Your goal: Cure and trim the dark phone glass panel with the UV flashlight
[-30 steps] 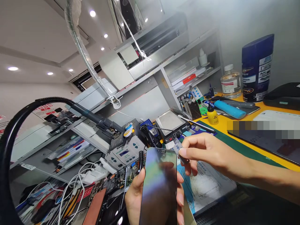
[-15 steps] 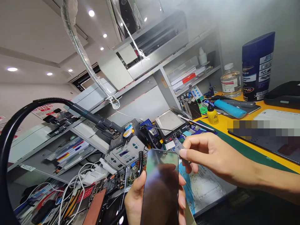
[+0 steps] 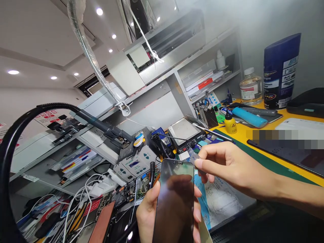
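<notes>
The left hand (image 3: pixel 149 216) is wrapping around a phone (image 3: pixel 174 199), thumb on one long edge and fingertips curling over the other, holding it upright with the dark glass facing the person. The right hand (image 3: pixel 227 165) is reaching in from the side and pinching a thin clear strip (image 3: pixel 193 157), perhaps a pull tab or a slim pry pick, between thumb and forefinger, right at the phone's top corner nearest that hand. The other fingers are curling loosely underneath.

To my eye, the person is working that strip at the upper edge of the screen, either lifting a film or easing something along the seam. The next move seems to be calling for a steady grip from the left hand and a slow, even pull or slide from the right, kept close to the glass so nothing tears or bends.

Beyond the right hand, the yellow worktop (image 3: pixel 253 133) is carrying a green mat (image 3: pixel 255 157), a small yellow bottle (image 3: pixel 230 124), a blue tool (image 3: pixel 249 117), a clear glass bottle (image 3: pixel 250 86) and a tall blue can (image 3: pixel 280 71). Past the left hand, a grey soldering station (image 3: pixel 135 162) is sitting among circuit boards (image 3: pixel 126 194) and white cables (image 3: pixel 76 209), with a black hose (image 3: pixel 30 116) arching over them. Shelves (image 3: pixel 205 77) are stacked with papers, and ceiling spotlights are shining overhead.
</notes>
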{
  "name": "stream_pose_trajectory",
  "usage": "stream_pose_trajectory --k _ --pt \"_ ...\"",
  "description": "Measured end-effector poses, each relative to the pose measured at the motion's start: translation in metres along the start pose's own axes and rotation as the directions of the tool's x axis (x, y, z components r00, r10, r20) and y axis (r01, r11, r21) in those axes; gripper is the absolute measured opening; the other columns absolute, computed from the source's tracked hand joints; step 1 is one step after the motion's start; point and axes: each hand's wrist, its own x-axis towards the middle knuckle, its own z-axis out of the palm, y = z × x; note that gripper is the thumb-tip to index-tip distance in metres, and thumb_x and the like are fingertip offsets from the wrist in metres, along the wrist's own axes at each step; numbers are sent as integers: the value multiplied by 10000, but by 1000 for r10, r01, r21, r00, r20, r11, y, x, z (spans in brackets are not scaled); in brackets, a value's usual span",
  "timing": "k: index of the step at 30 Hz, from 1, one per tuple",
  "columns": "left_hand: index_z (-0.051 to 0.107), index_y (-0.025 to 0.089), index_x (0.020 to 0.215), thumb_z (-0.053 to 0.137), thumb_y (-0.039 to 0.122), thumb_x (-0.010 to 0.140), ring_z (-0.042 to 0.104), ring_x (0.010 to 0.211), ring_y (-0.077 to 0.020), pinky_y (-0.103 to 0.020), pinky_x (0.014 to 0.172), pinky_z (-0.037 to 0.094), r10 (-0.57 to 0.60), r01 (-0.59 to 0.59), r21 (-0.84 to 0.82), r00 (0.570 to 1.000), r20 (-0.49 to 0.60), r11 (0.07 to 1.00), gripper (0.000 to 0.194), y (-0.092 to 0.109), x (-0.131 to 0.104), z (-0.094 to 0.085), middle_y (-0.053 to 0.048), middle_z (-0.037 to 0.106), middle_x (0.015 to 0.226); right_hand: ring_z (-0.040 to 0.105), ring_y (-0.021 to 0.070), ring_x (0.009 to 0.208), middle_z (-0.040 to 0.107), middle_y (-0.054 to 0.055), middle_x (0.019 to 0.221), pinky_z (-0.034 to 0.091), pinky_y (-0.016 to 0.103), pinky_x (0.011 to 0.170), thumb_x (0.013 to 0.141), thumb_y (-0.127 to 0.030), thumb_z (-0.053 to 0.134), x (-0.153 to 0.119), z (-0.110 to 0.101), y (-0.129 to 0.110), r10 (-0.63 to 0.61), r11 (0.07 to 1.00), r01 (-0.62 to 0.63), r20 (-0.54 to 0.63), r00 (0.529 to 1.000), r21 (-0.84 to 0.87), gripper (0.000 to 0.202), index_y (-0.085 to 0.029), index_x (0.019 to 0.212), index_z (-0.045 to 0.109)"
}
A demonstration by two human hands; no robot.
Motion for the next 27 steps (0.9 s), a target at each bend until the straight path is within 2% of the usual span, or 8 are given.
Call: stream_pose_trajectory --k 3,7,19,24,27 --pt "682 76 1216 432 555 899 677 771 -257 -308 537 562 -44 45 5 998 -46 999 627 1 0 2 -202 658 1070 588 141 630 675 36 667 460 247 608 898 -393 670 0 0 1 -9 1000 9 3 1000 -11 314 -155 696 629" --pt "682 62 1219 437 572 884 679 754 -259 -301 514 559 -23 22 -13 1000 -16 1000 657 3 1 4 -208 653 1054 583 137 628 669 33 661 458 246 611 903 -379 664 1 0 1 -9 1000 9 5 1000 -19 311 -153 693 627" --pt "683 88 1202 448 568 893 674 716 -249 -304 509 543 -64 68 43 994 -86 997 617 5 -1 6 -190 659 1040 593 137 629 677 28 666 464 240 610 893 -355 679 1 -1 2 -11 1000 11 7 1000 0 289 -159 689 622" --pt "687 81 1207 411 574 895 666 698 -251 -303 475 527 -9 10 48 1000 -24 999 646 1 1 3 -200 656 1028 593 132 629 677 25 666 459 233 609 892 -345 683 2 -1 2 -10 1000 10 5 1000 -6 285 -156 689 619" --pt "684 65 1212 385 567 903 671 706 -256 -302 481 528 -14 15 35 1000 -22 999 660 0 1 2 -209 653 1032 591 129 624 674 21 662 457 232 606 898 -345 677 1 -1 2 -9 1000 9 2 1000 -9 289 -157 687 615"
